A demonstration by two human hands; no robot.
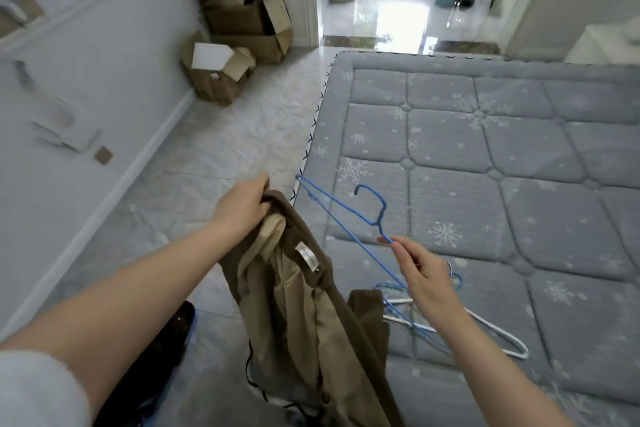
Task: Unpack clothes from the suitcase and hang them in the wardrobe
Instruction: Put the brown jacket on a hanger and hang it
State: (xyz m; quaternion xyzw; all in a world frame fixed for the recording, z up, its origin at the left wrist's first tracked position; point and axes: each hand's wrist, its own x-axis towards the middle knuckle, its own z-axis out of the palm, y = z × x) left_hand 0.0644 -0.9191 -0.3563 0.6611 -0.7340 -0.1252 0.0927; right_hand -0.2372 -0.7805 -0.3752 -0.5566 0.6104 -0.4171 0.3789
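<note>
No text can be read with any certainty. A small white label (307, 256) sewn inside the collar of the brown coat (311, 305), at about six o'clock in the view, carries a line of dark print, but the letters are too small and blurred to make out.

One brown coat (304, 288), three wire hangers — two blue (341, 215) (415, 319), one white (498, 336) — one mattress (502, 156), several cardboard boxes (239, 35).

Mattress (502, 149) lies open ahead; spare hangers (498, 333) clutter its near edge.
</note>
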